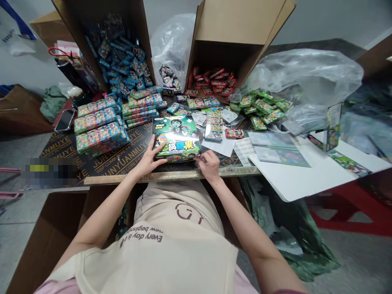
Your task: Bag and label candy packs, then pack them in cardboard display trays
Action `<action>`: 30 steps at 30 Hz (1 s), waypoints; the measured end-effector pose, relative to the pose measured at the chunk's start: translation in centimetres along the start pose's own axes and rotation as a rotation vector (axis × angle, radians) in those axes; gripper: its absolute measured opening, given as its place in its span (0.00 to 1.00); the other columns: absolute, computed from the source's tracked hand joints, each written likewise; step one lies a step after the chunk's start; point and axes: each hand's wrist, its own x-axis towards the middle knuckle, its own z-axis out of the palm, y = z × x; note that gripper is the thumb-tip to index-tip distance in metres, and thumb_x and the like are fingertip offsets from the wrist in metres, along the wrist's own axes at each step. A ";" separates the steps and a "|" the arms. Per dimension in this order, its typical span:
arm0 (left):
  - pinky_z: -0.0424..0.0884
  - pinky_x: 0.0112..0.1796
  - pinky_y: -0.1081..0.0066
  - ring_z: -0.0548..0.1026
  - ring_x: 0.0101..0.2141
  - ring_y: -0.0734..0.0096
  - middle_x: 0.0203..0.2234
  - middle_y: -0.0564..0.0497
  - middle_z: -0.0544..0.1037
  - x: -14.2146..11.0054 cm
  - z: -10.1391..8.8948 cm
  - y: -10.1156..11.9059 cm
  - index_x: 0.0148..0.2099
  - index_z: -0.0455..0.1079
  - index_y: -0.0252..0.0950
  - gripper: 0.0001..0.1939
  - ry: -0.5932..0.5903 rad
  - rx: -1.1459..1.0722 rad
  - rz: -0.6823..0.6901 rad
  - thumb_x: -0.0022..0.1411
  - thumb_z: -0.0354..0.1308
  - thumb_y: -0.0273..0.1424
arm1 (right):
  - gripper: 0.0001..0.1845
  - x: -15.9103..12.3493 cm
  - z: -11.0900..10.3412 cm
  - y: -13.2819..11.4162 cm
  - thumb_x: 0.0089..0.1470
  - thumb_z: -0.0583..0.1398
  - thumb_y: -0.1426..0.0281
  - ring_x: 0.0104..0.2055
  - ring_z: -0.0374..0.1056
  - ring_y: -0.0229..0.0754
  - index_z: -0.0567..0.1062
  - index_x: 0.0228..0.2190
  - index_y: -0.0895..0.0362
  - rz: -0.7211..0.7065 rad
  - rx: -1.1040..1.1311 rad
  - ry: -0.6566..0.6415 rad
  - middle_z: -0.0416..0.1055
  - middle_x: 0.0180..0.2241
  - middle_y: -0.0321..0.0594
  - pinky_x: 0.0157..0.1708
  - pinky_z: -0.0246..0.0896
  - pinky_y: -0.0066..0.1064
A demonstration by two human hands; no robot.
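A green and black printed candy box (pixel 176 136) lies closed on the table in front of me. My left hand (pixel 150 157) grips its left front corner, with fingers on the lid and the thumb along the front side. At the right front corner, the fingers of my right hand (pixel 208 164) are pinched together on the box's edge. Just right of the box is a wrapped row of small candy packs (pixel 213 125), beside a red small pack (pixel 234 133) on white paper.
Wrapped bundles (pixel 99 134) are stacked at the left. Behind stand cartons with loose blue packs (pixel 125 61) and red packs (pixel 214 79). Green packs (pixel 266 107) spill from a clear bag (pixel 306 77). White card sheets (pixel 281 179) overhang the wooden table edge (pixel 171 175) at right.
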 end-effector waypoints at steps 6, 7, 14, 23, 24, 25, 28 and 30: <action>0.49 0.63 0.53 0.42 0.67 0.50 0.70 0.47 0.34 -0.5 0.2 0.8 0.63 0.62 0.42 0.31 0.130 0.100 0.014 0.62 0.55 0.47 | 0.19 0.6 -0.9 -0.6 0.55 0.59 0.53 0.36 0.65 0.50 0.75 0.29 0.56 0.022 -0.087 0.006 0.70 0.30 0.46 0.37 0.60 0.39; 0.46 0.63 0.50 0.39 0.67 0.48 0.70 0.47 0.33 -0.3 0.0 1.2 0.63 0.62 0.43 0.32 0.131 0.159 0.030 0.60 0.56 0.48 | 0.22 0.9 -1.5 -1.0 0.53 0.59 0.50 0.42 0.66 0.54 0.75 0.35 0.57 0.014 -0.117 0.041 0.71 0.36 0.50 0.42 0.60 0.42; 0.26 0.62 0.46 0.46 0.67 0.50 0.67 0.43 0.53 0.3 -0.7 2.7 0.69 0.49 0.42 0.40 -0.166 0.326 0.168 0.60 0.51 0.54 | 0.36 3.0 -4.0 -3.5 0.60 0.56 0.61 0.67 0.47 0.56 0.52 0.65 0.57 -0.398 -0.101 -0.406 0.54 0.64 0.50 0.65 0.32 0.55; 0.62 0.57 0.54 0.68 0.57 0.56 0.57 0.41 0.69 3.9 -0.6 2.8 0.61 0.60 0.37 0.30 0.388 -0.833 -0.627 0.60 0.54 0.44 | 0.34 5.2 -0.5 -2.8 0.56 0.51 0.45 0.59 0.64 0.50 0.67 0.56 0.52 0.652 0.894 -0.219 0.69 0.55 0.44 0.55 0.62 0.48; 0.66 0.54 0.55 0.73 0.52 0.56 0.54 0.41 0.73 4.0 -0.5 3.1 0.60 0.60 0.36 0.31 0.363 -0.988 -0.652 0.57 0.58 0.42 | 0.34 5.2 0.0 -3.6 0.53 0.55 0.46 0.56 0.67 0.49 0.68 0.55 0.51 0.751 0.967 -0.212 0.71 0.53 0.43 0.52 0.66 0.46; 0.70 0.51 0.55 0.75 0.48 0.56 0.50 0.41 0.75 3.7 -0.5 3.5 0.60 0.60 0.35 0.33 0.355 -1.096 -0.678 0.54 0.61 0.40 | 0.35 5.1 0.2 -4.5 0.49 0.61 0.49 0.54 0.69 0.49 0.67 0.55 0.50 0.817 1.006 -0.194 0.70 0.53 0.42 0.49 0.69 0.43; 0.72 0.49 0.57 0.76 0.48 0.56 0.53 0.41 0.73 0.4 -0.7 5.4 0.62 0.57 0.37 0.38 0.394 -1.200 -0.676 0.50 0.63 0.33 | 0.42 3.9 -0.7 -6.4 0.40 0.68 0.54 0.51 0.70 0.49 0.65 0.57 0.47 0.894 1.023 -0.195 0.66 0.57 0.41 0.45 0.72 0.40; 0.66 0.56 0.60 0.68 0.58 0.57 0.63 0.43 0.63 -3.1 -0.6 6.6 0.67 0.50 0.41 0.44 0.511 -1.130 -0.678 0.50 0.64 0.31 | 0.48 3.0 -1.7 -7.0 0.38 0.69 0.53 0.52 0.70 0.52 0.61 0.60 0.46 0.891 1.008 -0.322 0.65 0.58 0.43 0.45 0.71 0.43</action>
